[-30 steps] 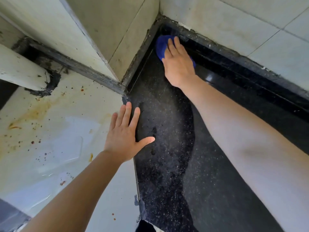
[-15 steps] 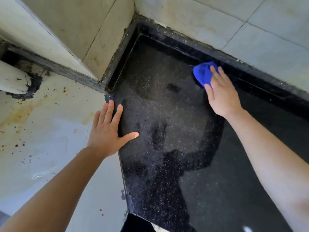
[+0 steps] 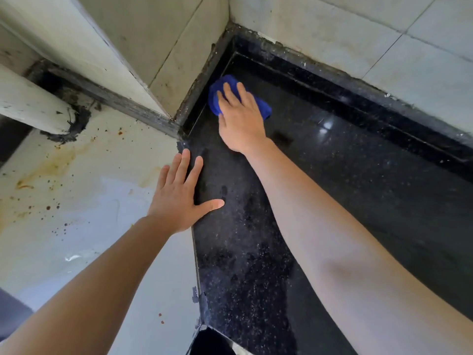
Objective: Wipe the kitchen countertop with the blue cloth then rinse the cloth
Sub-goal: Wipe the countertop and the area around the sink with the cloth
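Note:
The black speckled countertop (image 3: 358,201) fills the right half of the head view, shiny on the right and dusty grey along its left strip. My right hand (image 3: 240,119) presses flat on the blue cloth (image 3: 215,96), which lies bunched against the left wall near the far corner; most of the cloth is under my palm. My left hand (image 3: 179,198) rests flat with fingers spread on the counter's left edge, thumb over the black stone, holding nothing.
Tiled walls (image 3: 332,29) enclose the counter at the back and left, with a raised dark rim (image 3: 371,119) along the back. Left of the counter is a white stained surface (image 3: 76,201) with brown splatters and a white pipe (image 3: 28,106).
My right hand has swept the blue cloth from the back rim further right back to the left, into the far left corner. My left hand stays planted on the edge.

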